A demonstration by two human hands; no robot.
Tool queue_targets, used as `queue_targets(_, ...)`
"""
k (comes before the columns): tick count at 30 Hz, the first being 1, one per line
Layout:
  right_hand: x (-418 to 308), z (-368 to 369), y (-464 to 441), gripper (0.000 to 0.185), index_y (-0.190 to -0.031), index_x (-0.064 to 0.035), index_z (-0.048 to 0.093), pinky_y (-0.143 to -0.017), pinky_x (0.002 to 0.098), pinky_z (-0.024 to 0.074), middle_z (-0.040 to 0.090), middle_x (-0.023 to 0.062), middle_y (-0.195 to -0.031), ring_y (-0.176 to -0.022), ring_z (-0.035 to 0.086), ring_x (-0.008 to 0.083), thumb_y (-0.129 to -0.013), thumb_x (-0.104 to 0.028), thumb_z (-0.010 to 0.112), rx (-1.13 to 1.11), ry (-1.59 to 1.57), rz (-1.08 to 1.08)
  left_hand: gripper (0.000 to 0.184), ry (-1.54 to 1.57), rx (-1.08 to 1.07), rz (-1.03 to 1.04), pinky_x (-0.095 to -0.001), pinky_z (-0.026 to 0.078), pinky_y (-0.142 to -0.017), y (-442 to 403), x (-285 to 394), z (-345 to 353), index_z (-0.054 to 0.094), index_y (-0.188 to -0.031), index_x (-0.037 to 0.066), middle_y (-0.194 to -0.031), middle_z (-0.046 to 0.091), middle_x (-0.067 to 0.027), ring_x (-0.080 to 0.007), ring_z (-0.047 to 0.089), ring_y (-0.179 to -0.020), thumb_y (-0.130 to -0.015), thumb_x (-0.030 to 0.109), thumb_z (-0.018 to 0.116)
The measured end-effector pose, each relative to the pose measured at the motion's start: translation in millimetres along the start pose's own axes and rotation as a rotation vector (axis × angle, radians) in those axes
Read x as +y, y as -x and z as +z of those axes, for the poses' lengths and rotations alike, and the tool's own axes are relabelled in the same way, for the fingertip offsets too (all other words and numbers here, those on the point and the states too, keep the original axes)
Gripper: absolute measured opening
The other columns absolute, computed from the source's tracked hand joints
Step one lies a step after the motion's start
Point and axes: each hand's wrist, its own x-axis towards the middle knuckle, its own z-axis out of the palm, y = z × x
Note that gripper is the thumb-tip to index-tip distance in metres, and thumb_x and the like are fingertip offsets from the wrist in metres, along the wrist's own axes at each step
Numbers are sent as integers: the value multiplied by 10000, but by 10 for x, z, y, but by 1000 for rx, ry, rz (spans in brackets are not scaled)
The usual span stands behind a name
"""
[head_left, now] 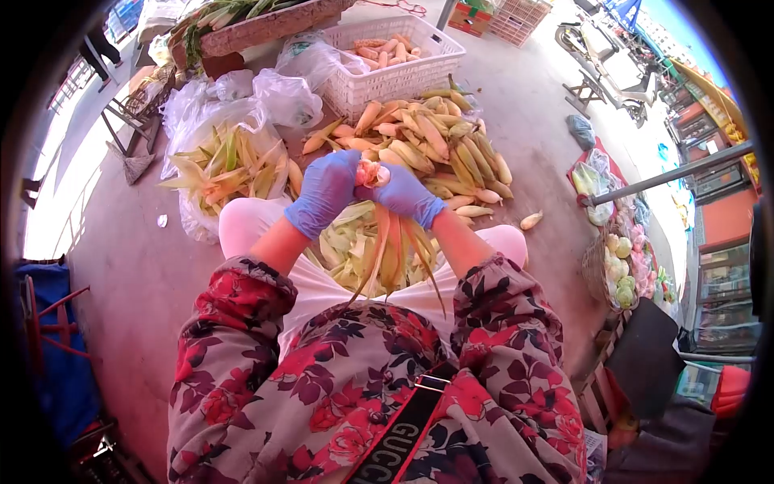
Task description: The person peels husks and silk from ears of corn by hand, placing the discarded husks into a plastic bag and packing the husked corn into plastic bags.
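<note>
Both my hands wear blue-violet gloves and meet in front of my knees. My left hand (325,190) is closed around an ear of corn (372,173), whose pinkish end shows between the hands. Fingers of my right hand (405,194) wrap the same ear's lower part, and long strips of husk (389,246) hang beneath it. Between my legs lies a heap of pale peeled husks (343,250). Just beyond the hands spreads a pile of corn ears (427,137), some in the husk and some partly bared.
A white plastic crate (419,71) holding peeled ears stands behind the pile. At left, a clear plastic bag (197,218) bulges with husks (230,161). One loose ear (531,220) lies at the pile's right. Farther right is a basket of vegetables (598,270) beside a metal pole (669,173).
</note>
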Motion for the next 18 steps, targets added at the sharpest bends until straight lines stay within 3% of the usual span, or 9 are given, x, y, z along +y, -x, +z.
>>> queue_targets(3, 1, -9, 74, 133, -807, -68, 598, -613, 354, 492, 607, 177, -712, -661, 611, 305, -772, -192, 564, 67, 619, -132, 208, 20, -188, -33, -389, 471, -577, 74, -26, -40, 548, -780, 68, -704, 597, -167, -323, 595, -639, -659, 188, 667)
queue_targets(6, 47, -75, 101, 118, -739, -81, 568, -576, 400, 483, 604, 151, -682, -649, 604, 326, -754, -197, 549, 86, 965, -308, 255, 258, -618, -213, -343, 460, -538, 81, -86, -75, 583, -831, 63, -690, 604, -106, -246, 543, -545, -647, 195, 700)
queue_targets(7, 171, -145, 57, 114, -722, -103, 568, -557, 406, 479, 592, 138, -651, -623, 605, 321, -743, -215, 555, 186, 974, -300, 220, 618, -837, -417, -252, 427, -504, 120, -131, -77, 614, -802, 61, -678, 614, -32, -115, 503, -517, -672, 222, 688)
queue_targets(8, 282, -345, -4, 128, -723, -93, 578, -569, 409, 483, 607, 142, -689, -627, 603, 338, -744, -217, 558, 299, 972, -196, 230, 1075, -916, -569, -190, 380, -478, 211, -57, -157, 619, -817, 74, -692, 593, 30, -35, 480, -540, -696, 255, 692)
queue_targets(10, 809, -833, -73, 206, -801, -52, 624, -629, 404, 481, 620, 194, -774, -724, 604, 358, -754, -251, 600, 750, 771, 183, 215, 1292, -736, -712, -169, 338, -454, 426, 47, -159, 617, -816, 78, -723, 599, 13, -29, 438, -514, -706, 246, 696)
queue_targets(12, 1115, -1085, -51, 321, -959, 19, 622, -719, 340, 476, 662, 147, -849, -801, 631, 253, -761, -233, 653, 953, 369, 349, 222, 1498, -527, -917, -181, 274, -427, 695, -11, 103, 609, -817, 77, -648, 533, 29, -38, 361, -474, -755, 279, 678)
queue_targets(15, 1113, -968, -359, 368, -1062, 25, 587, -780, 296, 453, 628, 83, -986, -899, 583, 165, -796, -219, 654, 1051, -7, 144, 289, 1565, -405, -1169, -180, 268, -426, 1047, -33, 514, 604, -793, 108, -585, 412, 48, -50, 337, -466, -794, 394, 647)
queue_targets(17, 518, -697, -653, 367, -1094, 12, 572, -793, 282, 444, 600, 63, -1029, -921, 554, 141, -811, -208, 650, 1067, -397, -88, 334, 1611, -397, -1265, -178, 287, -437, 1174, -17, 688, 604, -794, 117, -600, 418, 48, -52, 355, -478, -791, 449, 639)
queue_targets(18, 216, -548, -842, 323, -1072, -3, 572, -786, 267, 443, 588, 55, -1028, -904, 540, 127, -819, -189, 649, 1037, -422, -204, 361, 1641, -365, -1315, -177, 299, -445, 1199, -11, 727, 605, -795, 120, -612, 426, 47, -53, 366, -487, -785, 479, 637)
